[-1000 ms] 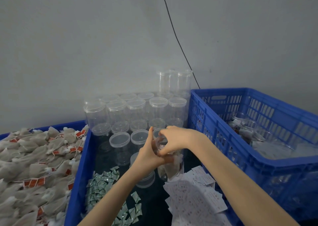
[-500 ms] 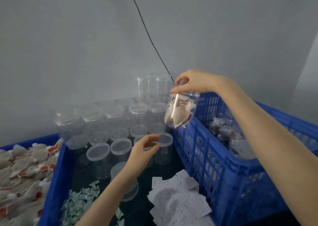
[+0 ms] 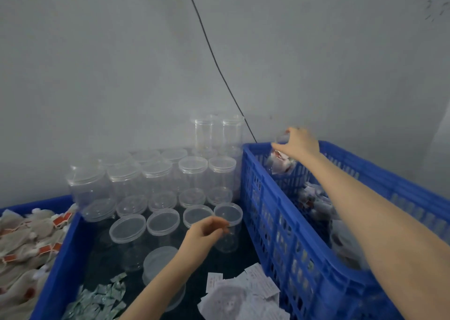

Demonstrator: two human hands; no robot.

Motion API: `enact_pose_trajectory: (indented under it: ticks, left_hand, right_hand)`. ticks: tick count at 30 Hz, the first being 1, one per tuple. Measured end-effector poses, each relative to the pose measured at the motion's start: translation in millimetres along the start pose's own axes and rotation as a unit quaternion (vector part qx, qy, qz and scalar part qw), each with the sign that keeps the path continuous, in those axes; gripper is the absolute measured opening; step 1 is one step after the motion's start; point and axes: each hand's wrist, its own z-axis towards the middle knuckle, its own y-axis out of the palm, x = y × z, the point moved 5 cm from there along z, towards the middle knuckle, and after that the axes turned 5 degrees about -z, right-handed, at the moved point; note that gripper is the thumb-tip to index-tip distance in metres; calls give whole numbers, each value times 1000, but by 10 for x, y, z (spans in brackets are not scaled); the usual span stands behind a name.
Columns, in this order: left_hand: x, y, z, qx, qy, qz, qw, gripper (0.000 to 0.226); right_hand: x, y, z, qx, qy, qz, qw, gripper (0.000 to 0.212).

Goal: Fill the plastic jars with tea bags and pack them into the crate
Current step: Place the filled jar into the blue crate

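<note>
Over the far corner of the blue crate (image 3: 287, 222), the fingers (image 3: 280, 147) of the right hand (image 3: 300, 142) are curling around the top of a filled jar (image 3: 280, 162) and are grasping it by the lid end. This jar is hanging inside the crate, just below its back rim, with tea bags and red tags showing through the clear wall. Further inside the crate, more filled jars (image 3: 314, 201) are lying near its bottom.

Left of the crate, the left hand (image 3: 205, 232) is hovering with its fingers (image 3: 220, 222) loosely curled and grasping nothing; they are just beside the lid of an empty jar (image 3: 227, 224) that is standing close to the crate wall. Behind it, many empty jars (image 3: 155, 185) are standing in rows against the grey wall (image 3: 121, 64), some stacked. Near the front, left of the crate, white paper labels (image 3: 243, 295) and small green sachets (image 3: 97, 300) are lying on the dark surface. Farthest from the crate, loose tea bags (image 3: 26, 241) are filling a blue tray (image 3: 60, 259).
</note>
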Motion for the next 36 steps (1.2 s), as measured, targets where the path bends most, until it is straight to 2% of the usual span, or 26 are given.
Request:
enact_pose_trajectory:
  ticks: [3, 12, 17, 22, 27, 36]
  left_hand:
    - [-58, 29, 98, -12, -3, -10, 1000, 23]
    - [-234, 99, 301, -35, -11, -11, 999, 23]
    - [-287, 124, 347, -44, -14, -24, 999, 22]
    - [-348, 116, 352, -48, -18, -20, 998, 20]
    - [-396, 45, 361, -46, -37, -19, 998, 22]
    - [-297, 61, 365, -48, -25, -32, 998, 23]
  right_hand:
    - [67, 342, 133, -32, 23, 0, 999, 60]
    - [596, 1064, 225, -146, 83, -46, 985, 76]
    - [507, 1379, 240, -168, 79, -53, 981, 76]
    - [361, 1730, 251, -187, 88, -55, 977, 58]
    - [529, 2011, 275, -239, 122, -54, 962, 51]
    - [626, 2192, 334, -322, 19, -28, 946, 63]
